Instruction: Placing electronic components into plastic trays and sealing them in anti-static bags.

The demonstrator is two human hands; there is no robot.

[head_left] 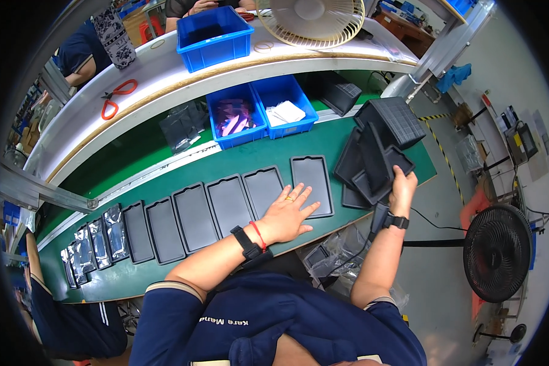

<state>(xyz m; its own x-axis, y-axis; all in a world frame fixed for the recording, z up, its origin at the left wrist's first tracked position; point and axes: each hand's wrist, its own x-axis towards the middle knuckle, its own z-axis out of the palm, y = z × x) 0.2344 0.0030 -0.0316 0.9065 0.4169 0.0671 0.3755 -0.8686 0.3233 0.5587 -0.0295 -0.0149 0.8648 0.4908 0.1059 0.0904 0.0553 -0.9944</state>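
Observation:
Fingers spread, my left hand point(283, 216) lies over the last shallow black tray point(311, 174) at the right end of a row and overlaps the tray beside it. More empty black trays point(195, 216) continue leftward on the green table point(402, 207). At the row's far left, several trays hold shiny silver bags point(114, 229). My right hand point(401, 192) is closed on the edge of a small black tray point(399, 160) by a loose, tilted pile of trays point(365, 152). Its fingertips are partly hidden behind the tray edge. Behind the pile stands a tall stack of nested trays point(396, 121).
Beneath the shelf point(299, 63) stand a blue bin with pinkish pieces point(238, 137) and a blue bin with white pieces point(293, 128). Red-handled scissors point(117, 96), another blue bin point(210, 52) and a fan point(311, 21) sit on it. A black fan point(497, 253) stands at right.

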